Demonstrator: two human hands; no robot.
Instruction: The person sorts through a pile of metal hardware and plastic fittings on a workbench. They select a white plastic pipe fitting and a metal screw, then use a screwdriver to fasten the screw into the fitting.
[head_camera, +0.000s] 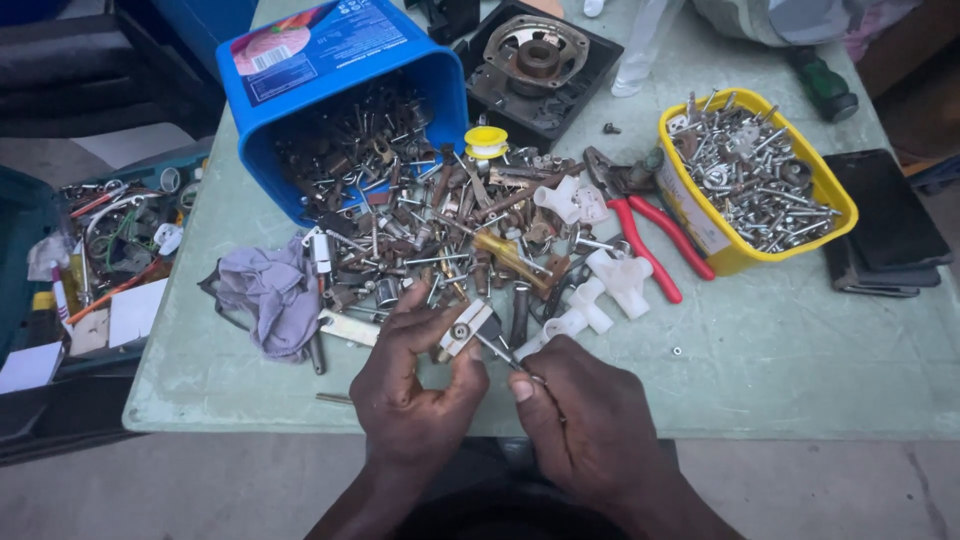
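Holding the small metal fitting (464, 328) pinched in our left hand (415, 385), right hand (585, 410) clamped on the thin driver (500, 352); we keep tip seated & fitting steady, w/ straight pressure.

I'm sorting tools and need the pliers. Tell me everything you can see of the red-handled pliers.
The pliers have two red, plastic-looking handles and a dark, worn metal head. They lie flat on the pale green table, head toward the scrap pile, handles slightly apart and pointing toward the near right. The yellow tub of screws sits right beside them, and a white plastic fitting lies against the left handle. Neither hand touches them.
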